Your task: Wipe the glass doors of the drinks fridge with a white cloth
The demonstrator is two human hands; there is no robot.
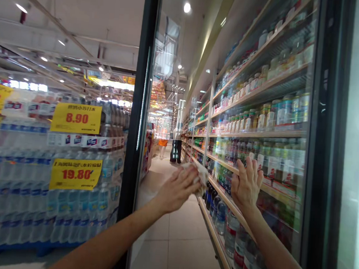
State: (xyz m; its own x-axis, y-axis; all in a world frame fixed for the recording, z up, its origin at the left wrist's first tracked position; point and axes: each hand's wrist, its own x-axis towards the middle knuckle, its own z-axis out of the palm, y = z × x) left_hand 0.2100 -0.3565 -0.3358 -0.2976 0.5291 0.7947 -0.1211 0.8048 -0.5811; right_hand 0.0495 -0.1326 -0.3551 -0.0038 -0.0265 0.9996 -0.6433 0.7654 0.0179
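Before me stands a glass door (172, 229) in a dark frame. My left hand (177, 189) reaches in from the lower left, its fingers closed over a crumpled whitish cloth (203, 178) that looks pressed to the glass. The cloth sticks out past the fingertips, and the part under the palm is hidden. Further right, my right hand (247, 185) is raised with fingers spread and nothing in it. Its palm faces away from me, at or very near the glass; exact contact cannot be made out.
Through the glass, long shelves of bottled drinks (260, 132) line the right side. A person in dark trousers (176, 148) stands far down the aisle. Stacked packs of bottled water (77, 205) with yellow price signs (76, 118) are at left. The dark door frame (132, 147) rises between.
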